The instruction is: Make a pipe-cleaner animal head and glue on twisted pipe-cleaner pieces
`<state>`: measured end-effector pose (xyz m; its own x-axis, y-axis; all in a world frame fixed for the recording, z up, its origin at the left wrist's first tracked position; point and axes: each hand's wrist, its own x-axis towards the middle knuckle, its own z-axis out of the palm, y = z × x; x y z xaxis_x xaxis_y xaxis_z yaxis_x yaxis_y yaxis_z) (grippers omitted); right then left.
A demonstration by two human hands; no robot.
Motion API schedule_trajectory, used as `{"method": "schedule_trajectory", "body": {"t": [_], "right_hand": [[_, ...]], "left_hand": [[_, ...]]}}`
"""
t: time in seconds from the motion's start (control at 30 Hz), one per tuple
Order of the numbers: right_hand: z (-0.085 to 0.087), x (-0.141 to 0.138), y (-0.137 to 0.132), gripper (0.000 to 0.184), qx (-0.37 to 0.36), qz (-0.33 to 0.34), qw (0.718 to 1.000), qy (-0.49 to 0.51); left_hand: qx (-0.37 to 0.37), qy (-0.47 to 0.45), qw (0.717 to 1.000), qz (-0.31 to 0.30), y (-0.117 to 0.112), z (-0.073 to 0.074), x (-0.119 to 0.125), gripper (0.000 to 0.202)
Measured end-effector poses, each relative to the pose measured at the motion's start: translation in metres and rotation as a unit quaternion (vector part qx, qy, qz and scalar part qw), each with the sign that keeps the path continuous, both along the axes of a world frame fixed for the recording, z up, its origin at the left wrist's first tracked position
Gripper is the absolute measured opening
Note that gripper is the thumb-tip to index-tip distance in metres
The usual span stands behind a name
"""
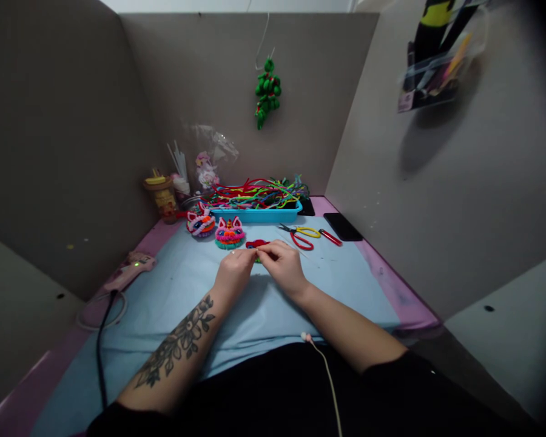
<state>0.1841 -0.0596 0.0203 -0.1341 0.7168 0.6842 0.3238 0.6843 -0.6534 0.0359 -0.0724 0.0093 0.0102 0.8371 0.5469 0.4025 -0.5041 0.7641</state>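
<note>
Both my hands meet over the light blue mat (173,291) at the middle of the desk. My left hand (235,271) and my right hand (283,262) have their fingers pinched together around a small fuzzy piece (256,244), red with a bit of green showing between the fingertips. Most of that piece is hidden by my fingers. Just beyond it sit two finished fuzzy cat-face figures, one (230,233) close to my hands and one (201,223) further left.
A blue tray (256,214) heaped with coloured pipe cleaners stands at the back. Scissors with red and yellow handles (304,235) and a dark phone (343,226) lie to the right. A pink glue gun (130,270) with its cable lies left. A green figure (267,91) hangs on the partition.
</note>
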Motion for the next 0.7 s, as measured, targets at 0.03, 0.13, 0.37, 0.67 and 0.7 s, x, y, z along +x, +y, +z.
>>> {"method": "schedule_trajectory", "body": {"t": [0.03, 0.13, 0.37, 0.67, 0.7], "right_hand": [[-0.001, 0.000, 0.000, 0.014, 0.001, -0.003, 1.000, 0.001], [-0.002, 0.000, 0.002, 0.014, 0.005, -0.006, 1.000, 0.002], [-0.008, 0.000, 0.010, 0.014, 0.018, -0.018, 1.000, -0.015], [-0.003, 0.000, 0.008, 0.011, 0.019, -0.029, 0.999, 0.003], [-0.002, 0.000, 0.008, 0.011, 0.012, -0.032, 0.999, 0.009]], "left_hand": [[0.002, 0.002, 1.000, 0.000, 0.000, 0.000, 0.000, 0.013], [-0.001, -0.012, 1.000, 0.001, -0.001, 0.000, 0.001, 0.014], [-0.009, -0.010, 1.000, 0.000, 0.002, -0.002, 0.002, 0.014], [0.009, 0.025, 1.000, 0.007, -0.002, 0.007, 0.009, 0.007], [0.006, 0.019, 1.000, 0.013, -0.004, 0.008, 0.010, 0.006]]}}
